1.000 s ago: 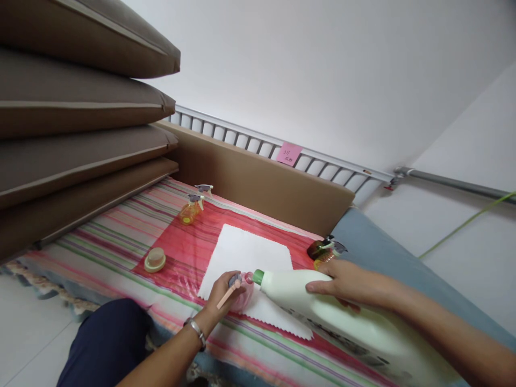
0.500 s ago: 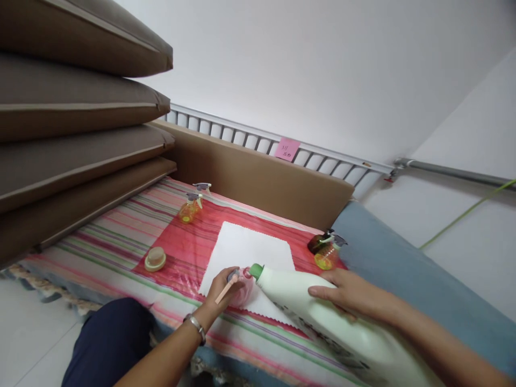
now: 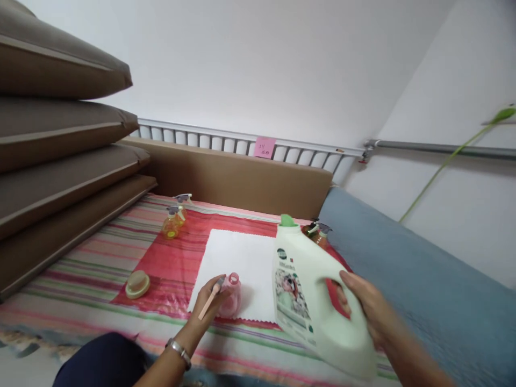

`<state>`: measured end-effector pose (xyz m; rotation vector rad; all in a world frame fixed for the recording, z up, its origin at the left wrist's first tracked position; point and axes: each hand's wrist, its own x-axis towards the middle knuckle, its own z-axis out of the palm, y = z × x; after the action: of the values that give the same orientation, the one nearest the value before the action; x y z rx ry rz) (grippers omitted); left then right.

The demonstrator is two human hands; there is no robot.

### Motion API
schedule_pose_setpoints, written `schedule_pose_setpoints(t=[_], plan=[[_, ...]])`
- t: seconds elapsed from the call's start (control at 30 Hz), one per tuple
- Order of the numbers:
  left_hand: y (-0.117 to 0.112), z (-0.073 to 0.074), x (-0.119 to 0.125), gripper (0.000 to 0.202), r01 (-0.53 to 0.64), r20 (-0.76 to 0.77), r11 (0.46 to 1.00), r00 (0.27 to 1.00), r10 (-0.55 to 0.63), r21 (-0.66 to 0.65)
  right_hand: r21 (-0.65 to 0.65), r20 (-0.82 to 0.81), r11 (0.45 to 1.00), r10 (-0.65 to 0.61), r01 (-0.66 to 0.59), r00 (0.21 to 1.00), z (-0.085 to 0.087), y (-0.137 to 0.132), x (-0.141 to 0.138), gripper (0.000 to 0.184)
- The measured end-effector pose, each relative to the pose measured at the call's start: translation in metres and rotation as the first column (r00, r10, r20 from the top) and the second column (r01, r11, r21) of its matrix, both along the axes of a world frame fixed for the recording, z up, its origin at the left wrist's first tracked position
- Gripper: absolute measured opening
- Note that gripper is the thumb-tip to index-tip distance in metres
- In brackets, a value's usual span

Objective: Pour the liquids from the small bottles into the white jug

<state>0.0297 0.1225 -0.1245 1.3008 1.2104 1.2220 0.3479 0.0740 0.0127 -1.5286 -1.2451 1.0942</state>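
The small pink bottle (image 3: 233, 287) stands upright on the near edge of a white cloth (image 3: 242, 258), and its mouth is open at the top. The left hand (image 3: 207, 302) is closed around the left side of this bottle and also keeps a thin pale stick with a grey end (image 3: 210, 297) between its fingers. Just to the right, the right hand (image 3: 365, 312) is clenched through the handle of a big white detergent bottle (image 3: 300, 290), which is almost upright, a little tilted, with its green cap (image 3: 287, 220) on top. The cloth lies on a red striped mat (image 3: 169, 263). On the mat, to the left, lies a round beige lid (image 3: 137, 284). Farther back stands a yellow spray bottle (image 3: 171, 226). Behind the detergent bottle, brown bottles (image 3: 318, 234) are partly hidden.
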Motion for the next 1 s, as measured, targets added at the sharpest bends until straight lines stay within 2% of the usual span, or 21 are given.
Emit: schedule_pose_setpoints(t=[0.07, 0.17, 0.23, 0.37, 0.47, 0.57, 0.73, 0.87, 1.0], plan=[[0.0, 0.002, 0.0, 0.053, -0.001, -0.001, 1.0, 1.0, 0.001, -0.004, 0.125, -0.091, 0.984, -0.114, 0.124, 0.989, -0.011, 0.007, -0.002, 0.038], [-0.001, 0.004, 0.001, 0.053, -0.027, 0.013, 0.999, 1.0, 0.027, -0.019, 0.254, -0.163, 0.932, -0.223, 0.259, 0.961, -0.039, 0.02, -0.013, 0.036], [-0.002, 0.006, 0.001, 0.054, -0.032, 0.023, 0.999, 0.999, 0.032, -0.03, 0.298, -0.179, 0.896, -0.286, 0.329, 0.941, -0.064, 0.03, -0.021, 0.037], [-0.006, 0.014, 0.0, 0.051, 0.045, 0.057, 0.998, 0.997, -0.042, -0.044, 0.35, -0.205, 0.813, -0.419, 0.466, 0.885, -0.111, 0.049, -0.026, 0.041], [-0.004, 0.014, -0.003, 0.054, 0.041, 0.073, 0.997, 0.997, -0.037, -0.059, 0.333, -0.206, 0.806, -0.444, 0.489, 0.872, -0.131, 0.057, -0.02, 0.043], [0.002, 0.007, -0.005, 0.061, 0.002, 0.111, 0.998, 0.994, 0.005, -0.071, 0.299, -0.182, 0.851, -0.393, 0.432, 0.901, -0.136, 0.06, -0.011, 0.043], [0.01, 0.0, -0.006, 0.067, -0.036, 0.16, 0.996, 0.986, 0.048, -0.078, 0.278, -0.117, 0.909, -0.29, 0.311, 0.95, -0.13, 0.058, 0.001, 0.043], [0.007, 0.008, -0.005, 0.063, -0.085, 0.173, 0.993, 0.98, 0.099, -0.086, 0.279, -0.063, 0.924, -0.254, 0.261, 0.965, -0.123, 0.053, 0.003, 0.043], [0.0, 0.028, -0.014, 0.054, -0.097, 0.189, 0.992, 0.976, 0.11, -0.079, 0.302, -0.044, 0.916, -0.265, 0.265, 0.963, -0.115, 0.047, 0.007, 0.042]])
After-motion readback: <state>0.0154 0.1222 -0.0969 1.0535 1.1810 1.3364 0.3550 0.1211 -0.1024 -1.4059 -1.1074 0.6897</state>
